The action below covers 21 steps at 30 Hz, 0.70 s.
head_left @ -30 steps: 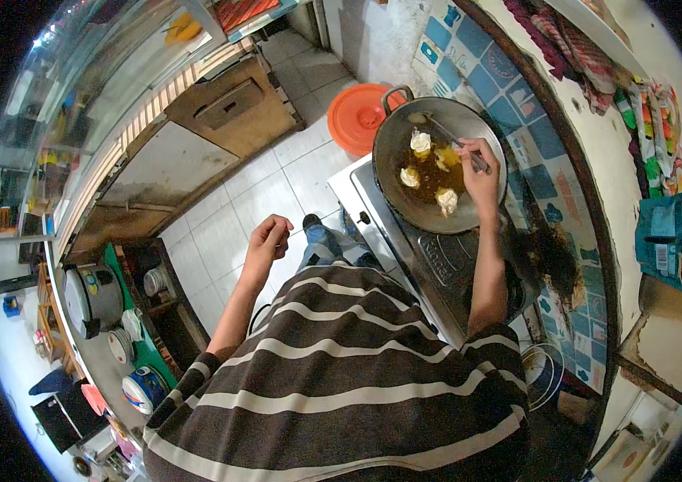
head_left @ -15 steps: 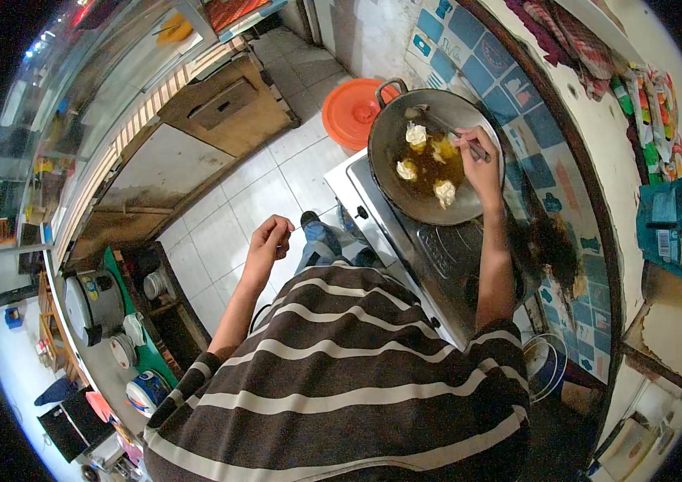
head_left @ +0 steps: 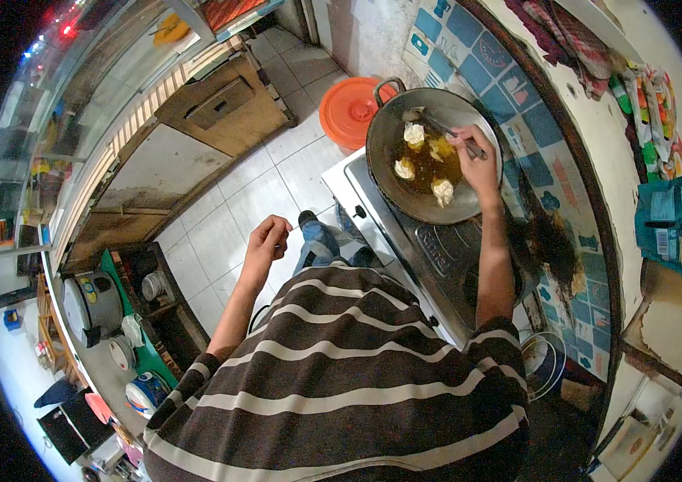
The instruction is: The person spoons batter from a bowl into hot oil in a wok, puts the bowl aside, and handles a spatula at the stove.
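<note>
My right hand (head_left: pixel 474 157) is closed around the handle of a metal spoon (head_left: pixel 435 124), over the right side of a large wok (head_left: pixel 394 193). The spoon's bowl rests near the wok's upper left wall. Several pale, whitish pieces lie in the brown oil, among them one near the bottom (head_left: pixel 443 192) and one near the top (head_left: pixel 414 134). A yellowish piece (head_left: pixel 440 148) sits just left of my fingers. My left hand (head_left: pixel 271 238) hangs above the floor, left of the stove, with its fingers curled and nothing visible in them.
The wok stands on a gas stove (head_left: pixel 437 249) beside a tiled wall (head_left: pixel 519 108). Beyond the stove's left edge is an orange lidded bucket (head_left: pixel 349 111). A rice cooker (head_left: pixel 93 307) stands at the left. A teal packet (head_left: pixel 675 226) is at the far right.
My right hand and the spoon have shifted slightly within the wok. The whole view has moved a little. My left hand keeps its curled pose.
</note>
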Motion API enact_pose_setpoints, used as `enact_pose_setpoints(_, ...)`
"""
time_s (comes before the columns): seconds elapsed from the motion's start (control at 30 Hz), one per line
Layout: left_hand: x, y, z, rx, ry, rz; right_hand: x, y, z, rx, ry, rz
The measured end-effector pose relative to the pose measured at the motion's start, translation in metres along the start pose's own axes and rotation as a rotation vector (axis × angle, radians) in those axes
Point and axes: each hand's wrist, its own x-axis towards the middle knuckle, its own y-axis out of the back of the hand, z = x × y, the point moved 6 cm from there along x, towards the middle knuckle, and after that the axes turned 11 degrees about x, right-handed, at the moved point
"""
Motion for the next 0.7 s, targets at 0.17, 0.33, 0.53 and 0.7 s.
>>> enact_pose_setpoints(0.17, -0.002, 0.003, -0.001, -0.006, 0.005, 0.01, 0.0, 0.002, -0.024, -0.093, 0.154, -0.04)
enact_pose_setpoints(0.33, -0.001, 0.004, -0.002, -0.008, 0.007, 0.012, -0.01, -0.002, -0.033, -0.072, 0.06, -0.037)
enact_pose_setpoints(0.53, 0.003, 0.002, -0.001, -0.004, 0.013, 0.004, -0.018, -0.008, -0.047, -0.265, 0.225, -0.076)
enact_pose_setpoints(0.7, 0.008, -0.001, 0.001, 0.018, 0.016, -0.003, -0.014, -0.01, -0.028, -0.195, 0.149, -0.035)
